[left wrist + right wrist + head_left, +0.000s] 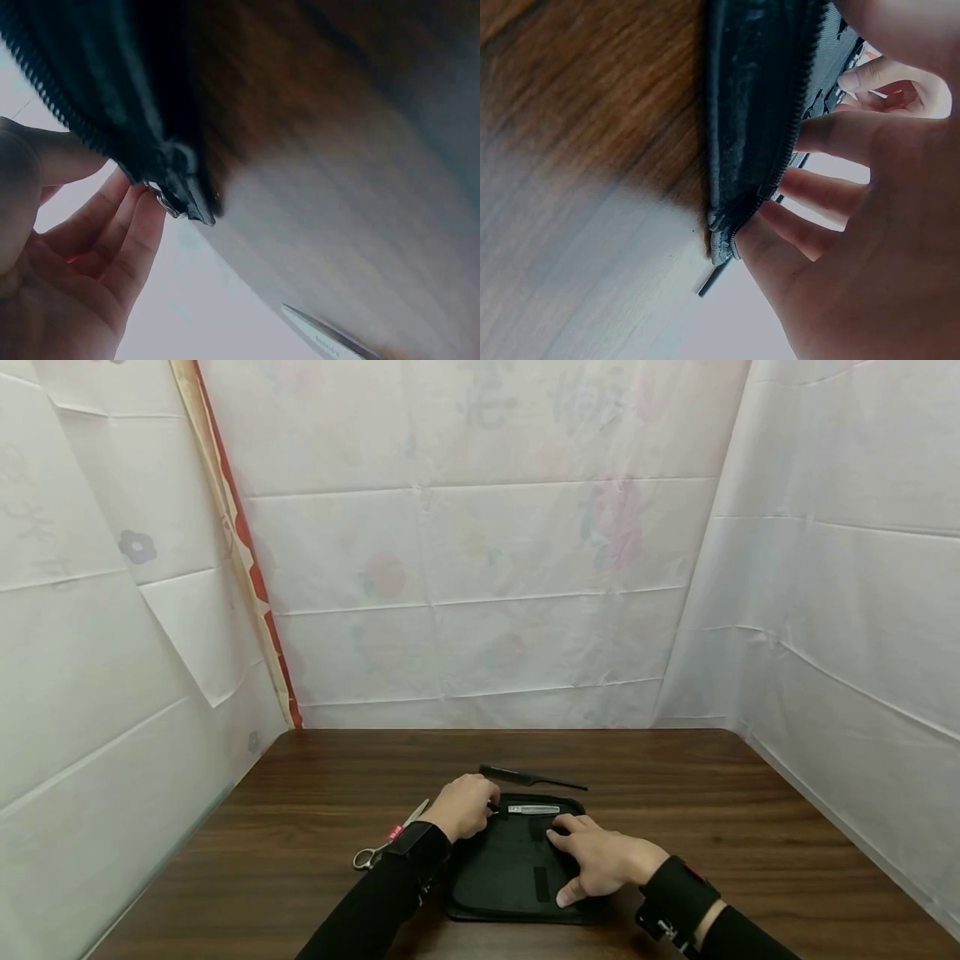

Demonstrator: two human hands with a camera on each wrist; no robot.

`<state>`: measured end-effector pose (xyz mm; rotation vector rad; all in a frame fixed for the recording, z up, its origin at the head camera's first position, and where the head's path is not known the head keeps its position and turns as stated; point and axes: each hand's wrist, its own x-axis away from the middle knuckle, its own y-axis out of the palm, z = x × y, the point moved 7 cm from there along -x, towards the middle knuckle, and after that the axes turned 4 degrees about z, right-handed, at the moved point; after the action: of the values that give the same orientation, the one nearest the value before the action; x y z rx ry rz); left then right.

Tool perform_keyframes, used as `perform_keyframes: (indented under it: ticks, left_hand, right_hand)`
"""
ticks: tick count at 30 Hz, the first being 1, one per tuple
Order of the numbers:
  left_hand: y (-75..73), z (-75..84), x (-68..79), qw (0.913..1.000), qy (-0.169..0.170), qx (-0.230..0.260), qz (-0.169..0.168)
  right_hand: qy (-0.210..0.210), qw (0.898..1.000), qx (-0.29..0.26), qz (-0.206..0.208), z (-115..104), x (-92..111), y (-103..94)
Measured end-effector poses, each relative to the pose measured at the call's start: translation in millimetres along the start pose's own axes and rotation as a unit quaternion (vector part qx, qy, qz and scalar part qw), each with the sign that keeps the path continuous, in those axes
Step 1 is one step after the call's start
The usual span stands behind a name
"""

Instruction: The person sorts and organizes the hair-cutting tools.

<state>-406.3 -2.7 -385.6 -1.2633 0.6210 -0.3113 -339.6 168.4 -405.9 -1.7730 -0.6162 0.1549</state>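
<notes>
In the head view, the black case (495, 870) lies opened on the counter (697, 810), inside facing up, with a silver-coloured tool (534, 809) lying near its far edge. The right hand (606, 857) rests on the case's right side, fingers and thumb spread wide. The left hand (460, 806) is curled narrow at the far left corner; a small dark bit shows by its fingertips, but whether they grip it I cannot tell. A comb (517, 776) lies just beyond the case and scissors (416, 812) lie to its left, beside the left wrist, so best keep that forearm clear of the blades.

In the left wrist view, thumb and fingers meet the case's corner beside a small metal piece (163, 201), with the zip (54, 94) running along the edge. The fingertips are hidden. Fine work there calls for fingertip contact only, and no tug that would slew the case.

In the right wrist view, the fingers reach over the zipped edge onto the inside. Light, even pressure from there should steady the case while the other hand works.
</notes>
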Motion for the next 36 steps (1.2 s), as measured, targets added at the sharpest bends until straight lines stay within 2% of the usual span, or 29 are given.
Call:
perform_keyframes:
  ticks: [19,27,36]
  left_hand:
    - [4.4,4.3,-4.0,0.9999,-0.001,0.006,0.013]
    - [5.5,5.1,-6.3,0.9995,-0.012,0.030,-0.002]
    - [7.2,4.9,-5.4,0.9998,-0.011,0.015,-0.006]
  right_hand:
    - [0.004,1.000,-0.004,-0.006,-1.4,0.2,-0.2]
    - [0.002,1.000,0.001,-0.002,-1.2,0.7,-0.5]
    - [0.001,1.000,0.006,0.003,-1.9,0.7,-0.7]
